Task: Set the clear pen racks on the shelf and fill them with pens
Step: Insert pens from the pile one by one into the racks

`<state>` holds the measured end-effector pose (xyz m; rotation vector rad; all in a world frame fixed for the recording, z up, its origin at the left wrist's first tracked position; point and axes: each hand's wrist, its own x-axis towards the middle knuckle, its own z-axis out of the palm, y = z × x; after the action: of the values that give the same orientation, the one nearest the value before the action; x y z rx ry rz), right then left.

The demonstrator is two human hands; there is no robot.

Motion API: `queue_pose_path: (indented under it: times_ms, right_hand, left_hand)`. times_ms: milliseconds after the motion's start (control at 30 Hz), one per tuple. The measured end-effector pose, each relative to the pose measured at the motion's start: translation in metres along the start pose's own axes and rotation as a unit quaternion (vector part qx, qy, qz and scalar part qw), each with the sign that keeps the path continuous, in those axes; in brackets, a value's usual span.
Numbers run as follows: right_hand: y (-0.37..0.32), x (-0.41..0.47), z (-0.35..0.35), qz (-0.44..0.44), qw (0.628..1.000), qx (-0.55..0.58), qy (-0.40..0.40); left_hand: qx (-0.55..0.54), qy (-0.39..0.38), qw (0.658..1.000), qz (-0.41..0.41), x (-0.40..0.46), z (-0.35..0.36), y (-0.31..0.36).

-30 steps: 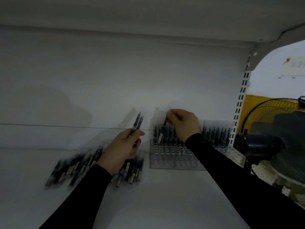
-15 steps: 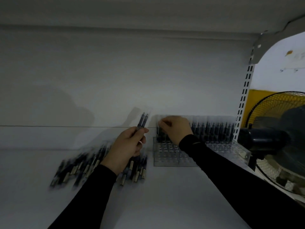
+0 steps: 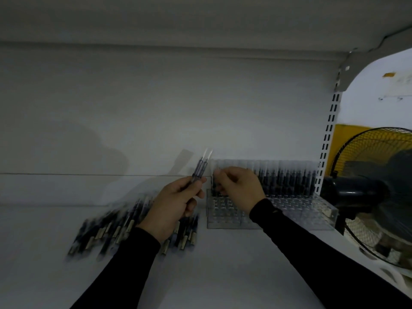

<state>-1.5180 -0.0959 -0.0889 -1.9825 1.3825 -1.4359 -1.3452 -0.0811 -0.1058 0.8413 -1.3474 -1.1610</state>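
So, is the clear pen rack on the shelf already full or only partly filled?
Partly filled. The clear pen rack has upright pens only along its back rows; the front holes look empty. More loose pens lie on the shelf.

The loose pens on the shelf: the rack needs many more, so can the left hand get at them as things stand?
Probably yes, but not freely: the left hand hovers right over the loose pens with nothing between, yet its fingers already grip a couple of pens, which would crowd a fresh grasp.
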Motion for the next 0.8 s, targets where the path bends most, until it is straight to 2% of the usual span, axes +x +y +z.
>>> queue_pose_path:
  times_ms: [167, 300, 367, 467, 567, 700, 800]
  right_hand:
    - [-0.008, -0.001, 0.002, 0.042, 0.98, 0.191, -0.025]
    - [-0.009, 0.001, -0.001, 0.071, 0.958, 0.277, -0.016]
    - [-0.011, 0.002, -0.004, 0.095, 0.941, 0.325, 0.008]
    - [-0.014, 0.009, -0.017, 0.115, 0.915, 0.38, 0.07]
    - [-0.013, 0.015, -0.031, 0.103, 0.915, 0.372, 0.115]
    - [0.0, 0.022, -0.036, 0.066, 0.965, 0.213, 0.142]
    - [0.008, 0.028, -0.032, 0.062, 0.98, 0.138, 0.127]
  left_hand:
    - [-0.001, -0.024, 1.0, -0.014, -0.004, 0.007, -0.001]
    - [0.014, -0.036, 0.999, -0.028, -0.007, 0.01, 0.0]
    - [0.021, -0.027, 0.999, -0.031, -0.007, 0.011, 0.0]
    - [0.06, 0.029, 0.998, -0.007, -0.005, 0.008, -0.002]
    - [0.088, 0.073, 0.993, 0.007, -0.002, 0.003, -0.003]
    - [-0.001, 0.069, 0.997, -0.043, 0.0, 0.002, 0.0]
    - [0.03, 0.052, 0.997, -0.038, 0.0, 0.004, -0.001]
